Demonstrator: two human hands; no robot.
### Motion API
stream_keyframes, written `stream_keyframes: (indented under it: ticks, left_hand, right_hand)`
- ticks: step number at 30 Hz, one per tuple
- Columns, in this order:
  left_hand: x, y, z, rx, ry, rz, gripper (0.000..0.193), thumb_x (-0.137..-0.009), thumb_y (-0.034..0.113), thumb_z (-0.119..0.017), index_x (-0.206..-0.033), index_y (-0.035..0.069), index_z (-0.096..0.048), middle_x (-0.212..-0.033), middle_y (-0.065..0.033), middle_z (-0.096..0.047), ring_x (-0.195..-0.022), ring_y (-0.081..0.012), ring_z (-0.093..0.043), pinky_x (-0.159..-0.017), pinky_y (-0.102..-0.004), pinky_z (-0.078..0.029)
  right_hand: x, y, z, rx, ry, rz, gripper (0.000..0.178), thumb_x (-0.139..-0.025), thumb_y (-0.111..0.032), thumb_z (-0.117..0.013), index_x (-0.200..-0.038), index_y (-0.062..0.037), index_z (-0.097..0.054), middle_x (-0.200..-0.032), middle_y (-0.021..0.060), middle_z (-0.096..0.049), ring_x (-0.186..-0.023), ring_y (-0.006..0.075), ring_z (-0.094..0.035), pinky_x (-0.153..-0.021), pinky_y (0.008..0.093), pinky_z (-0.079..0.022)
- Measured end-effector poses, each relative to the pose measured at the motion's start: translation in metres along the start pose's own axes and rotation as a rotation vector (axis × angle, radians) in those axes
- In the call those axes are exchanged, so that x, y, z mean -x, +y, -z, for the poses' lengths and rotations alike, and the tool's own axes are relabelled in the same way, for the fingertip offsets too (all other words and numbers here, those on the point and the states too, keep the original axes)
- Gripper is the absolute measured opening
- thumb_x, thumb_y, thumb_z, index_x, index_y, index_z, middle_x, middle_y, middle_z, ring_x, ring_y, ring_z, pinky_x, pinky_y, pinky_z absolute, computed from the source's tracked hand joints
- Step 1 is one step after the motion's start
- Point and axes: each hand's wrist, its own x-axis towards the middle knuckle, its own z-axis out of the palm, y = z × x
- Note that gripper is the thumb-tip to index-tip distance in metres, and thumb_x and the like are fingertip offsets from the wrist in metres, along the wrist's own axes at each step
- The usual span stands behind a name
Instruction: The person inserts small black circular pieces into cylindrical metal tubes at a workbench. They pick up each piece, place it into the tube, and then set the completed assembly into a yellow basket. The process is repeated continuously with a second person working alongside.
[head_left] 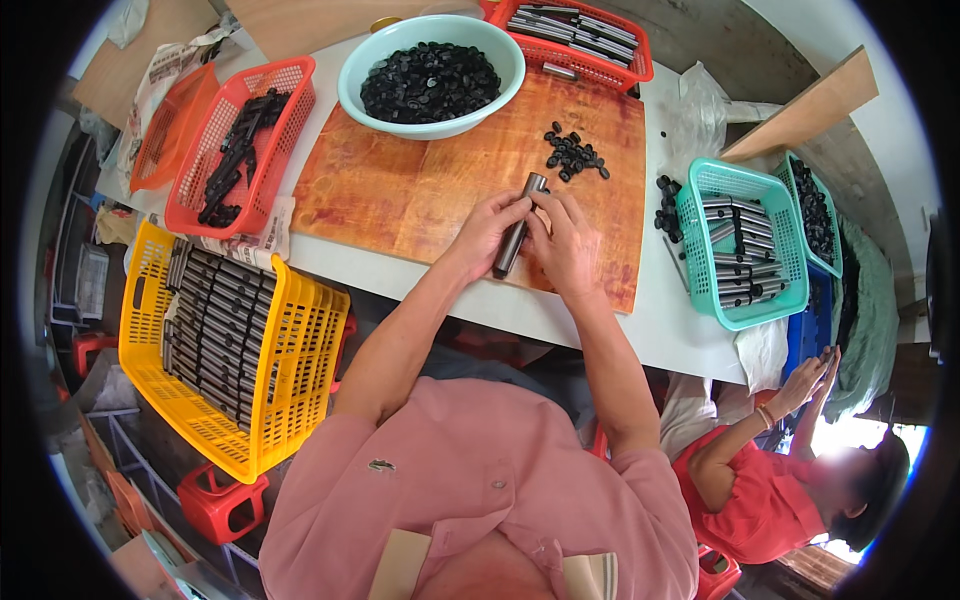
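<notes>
As a dark tube (511,245) is gripped by the L hand (487,230) above near edge of wooden bd. (390,190), its upper end is touched by the R hand (567,245), fingers bent, anything pinched there unclear, black pcs. (575,157) heaped on bd.'s far R, pale basin (432,130) w/ more at far edge.

Newsprint (277,228): approx 10 o'clock, print too sm. to read
Shirt emblem (381,465): approx 7 o'clock, sm. dk motif
Scene: no legible txt
</notes>
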Motion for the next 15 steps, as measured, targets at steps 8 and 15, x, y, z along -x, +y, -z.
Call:
stream_keyframes:
  ticks: [8,15]
  left_hand:
    - [0.004,0.009,-0.007,-0.033,0.030,0.123,0.036,-0.108,0.033,-0.048,-0.123,0.004,-0.064,-0.084,-0.0037,-0.066,-0.065,-0.0127,-0.063,-0.058,-0.0287,-0.052]
    - [0.002,0.001,-0.012,-0.086,0.063,0.037,0.036,-0.109,0.035,-0.050,-0.120,0.002,-0.063,-0.083,-0.0038,-0.063,-0.063,-0.0122,-0.060,-0.055,-0.0286,-0.050]
  right_hand:
    - [-0.005,0.008,0.013,-0.430,-0.046,-0.378,0.029,-0.089,-0.005,-0.074,-0.117,-0.0025,-0.072,-0.092,0.0068,-0.067,-0.064,0.0115,-0.058,-0.060,0.0321,-0.050]
    - [-0.017,0.011,0.030,-0.378,-0.210,-0.638,0.026,-0.094,-0.009,-0.069,-0.118,0.0011,-0.072,-0.097,0.0123,-0.074,-0.079,0.0173,-0.068,-0.072,0.0348,-0.056]
